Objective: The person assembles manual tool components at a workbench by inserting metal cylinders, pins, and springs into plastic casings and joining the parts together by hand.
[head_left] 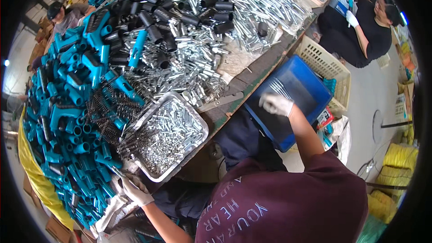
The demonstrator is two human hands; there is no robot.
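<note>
My left hand, in a white glove, is at the table edge beside the near corner of a metal tray. Its fingers are closed around something grey that I cannot make out. Small silvery pins and short metal parts fill the tray. My right hand, also gloved, hovers over a blue bin with its fingers curled; what they hold, if anything, is hidden. Several thin metal rods lie in the bin just beyond that hand.
Teal plastic housings heap up at left, with dark springs beside the tray. Black sleeves and metal rods cover the far table. A cream crate stands behind the bin. A co-worker sits at far right, another person at far left.
</note>
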